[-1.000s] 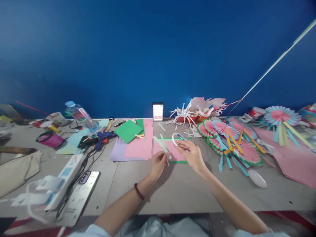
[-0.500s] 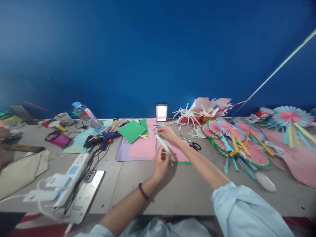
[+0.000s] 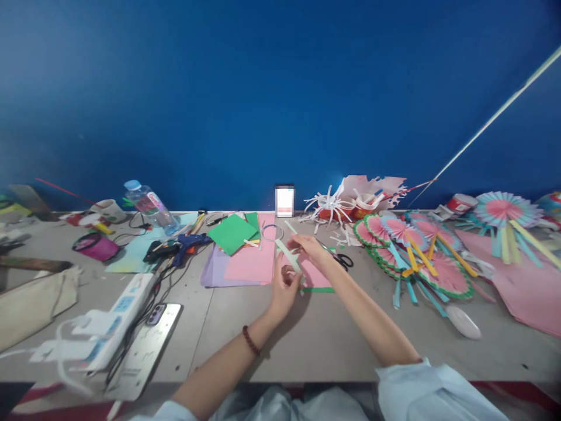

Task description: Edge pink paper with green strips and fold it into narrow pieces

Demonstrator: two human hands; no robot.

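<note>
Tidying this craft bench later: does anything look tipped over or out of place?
The water bottle at the far left lies tilted, not upright, beside tangled cables. White paper scraps litter the table near the scissors.

Near of the pink sheet [image 3: 250,264] you had bare table [image 3: 324,339] to pass over. Scissors [image 3: 340,259] and paper fans [image 3: 409,245] crowded its right; a glue gun [image 3: 186,244] and cables blocked its left.

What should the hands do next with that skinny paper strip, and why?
Probably press the pale paper strip flat onto the pink sheet. The left hand pinches its near end and the right hand holds its far end, so it hangs slanted just above that sheet. The scissors lie apart beside it, and so does the tape ring.
</note>
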